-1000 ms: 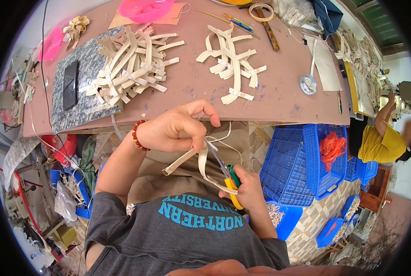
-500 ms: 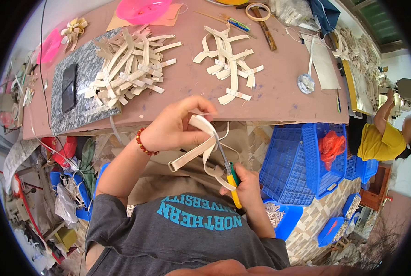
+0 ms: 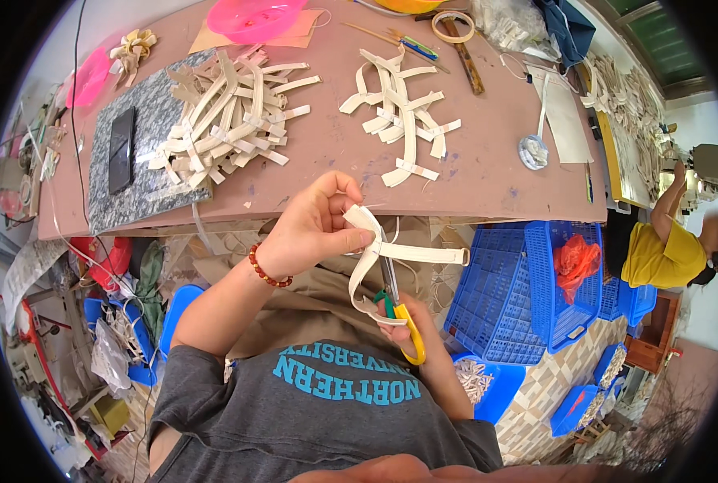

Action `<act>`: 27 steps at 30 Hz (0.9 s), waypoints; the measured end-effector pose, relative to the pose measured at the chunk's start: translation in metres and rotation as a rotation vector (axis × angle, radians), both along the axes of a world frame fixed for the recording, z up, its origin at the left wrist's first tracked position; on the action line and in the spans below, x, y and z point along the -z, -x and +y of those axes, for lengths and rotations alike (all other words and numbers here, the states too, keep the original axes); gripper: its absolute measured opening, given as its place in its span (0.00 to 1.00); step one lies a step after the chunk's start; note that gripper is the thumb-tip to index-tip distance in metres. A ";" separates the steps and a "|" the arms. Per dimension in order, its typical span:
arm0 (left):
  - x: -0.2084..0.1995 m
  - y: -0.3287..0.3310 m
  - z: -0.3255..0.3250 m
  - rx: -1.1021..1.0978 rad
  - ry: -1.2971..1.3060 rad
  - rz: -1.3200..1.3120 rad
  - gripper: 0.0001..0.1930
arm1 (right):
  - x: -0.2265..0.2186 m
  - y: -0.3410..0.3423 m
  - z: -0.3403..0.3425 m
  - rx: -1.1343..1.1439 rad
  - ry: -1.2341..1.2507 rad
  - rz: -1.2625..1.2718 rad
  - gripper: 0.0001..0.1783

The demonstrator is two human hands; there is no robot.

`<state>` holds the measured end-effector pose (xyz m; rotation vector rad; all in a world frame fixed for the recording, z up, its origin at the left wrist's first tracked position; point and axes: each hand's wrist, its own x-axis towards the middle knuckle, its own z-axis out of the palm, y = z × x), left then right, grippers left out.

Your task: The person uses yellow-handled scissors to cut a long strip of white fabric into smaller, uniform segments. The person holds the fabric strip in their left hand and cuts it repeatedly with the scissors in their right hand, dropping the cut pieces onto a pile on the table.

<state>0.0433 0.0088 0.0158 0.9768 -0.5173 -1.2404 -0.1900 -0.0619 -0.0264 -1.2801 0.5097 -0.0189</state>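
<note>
"Where was the strap (image 3: 411, 253)?"

"It was held up by the near edge of the surface (image 3: 487, 181)."

"Was it heavy?"

"I'd guess it was light, soft and bendy, since one arm of it curled. It didn't look slippery or easy to break. The flat bit near where the arms met seemed a good place to hold."

"What did the left hand (image 3: 306, 237) do?"

"Its grip was closed up small. The thumb and fingers pinched the strap near that spot."

"And the right hand (image 3: 425, 326)?"

"Its grip was curled round the scissors (image 3: 405, 312). The strap's low end came down by its fingers, but I couldn't tell if they held it too."
</note>
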 end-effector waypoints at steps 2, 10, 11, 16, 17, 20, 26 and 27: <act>0.002 -0.002 0.001 0.035 0.015 -0.058 0.19 | -0.002 -0.001 0.000 -0.025 -0.063 -0.022 0.32; -0.002 -0.004 0.000 0.066 0.001 -0.066 0.20 | -0.012 -0.007 0.001 -0.027 -0.270 -0.056 0.31; -0.002 -0.005 0.000 0.069 -0.003 -0.077 0.20 | -0.012 -0.007 0.001 -0.024 -0.280 -0.050 0.29; -0.002 -0.010 0.000 0.103 -0.009 -0.092 0.21 | -0.012 -0.003 -0.002 -0.032 -0.241 -0.033 0.22; -0.002 -0.010 0.000 0.109 -0.012 -0.090 0.21 | -0.013 -0.003 -0.003 -0.028 -0.215 -0.032 0.22; -0.007 -0.012 -0.001 0.147 -0.050 -0.080 0.21 | -0.013 0.000 -0.006 -0.023 -0.149 0.000 0.20; -0.005 -0.016 0.000 0.177 -0.046 -0.075 0.20 | -0.004 0.006 -0.009 -0.068 -0.069 0.036 0.20; -0.005 -0.015 0.000 0.213 -0.060 -0.076 0.20 | 0.000 0.006 -0.009 -0.062 -0.043 0.031 0.20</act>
